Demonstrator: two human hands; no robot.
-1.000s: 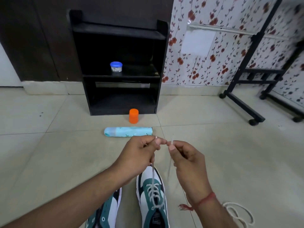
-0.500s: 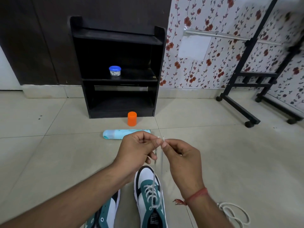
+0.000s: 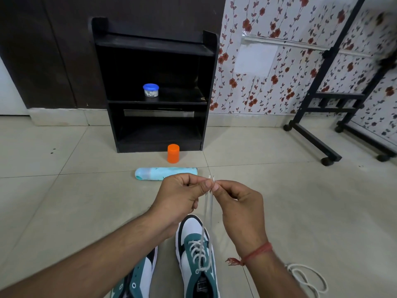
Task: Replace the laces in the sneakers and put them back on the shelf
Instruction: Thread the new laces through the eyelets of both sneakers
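Observation:
Two green-and-white sneakers stand on the tiled floor below me. The right sneaker [image 3: 196,257] is laced with a white lace [image 3: 208,208], whose two ends run straight up, side by side. My left hand [image 3: 179,197] pinches one end and my right hand [image 3: 240,206] pinches the other, thumbs nearly touching above the toe. The left sneaker [image 3: 140,276] shows bare eyelets and is partly hidden under my left forearm. A loose white lace [image 3: 309,279] lies coiled on the floor at the lower right. The black shelf [image 3: 154,46] stands against the wall ahead.
A small blue-lidded jar [image 3: 150,90] sits on the shelf's middle board. An orange cap [image 3: 173,153] and a light-blue spray can [image 3: 165,173] lying on its side are on the floor before the shelf. A black wheeled rack [image 3: 313,134] stands at the right.
My hands have come together, so the two lace ends now hang parallel and close. The camera view has shifted slightly, and the shelf looks a little lower and nearer.

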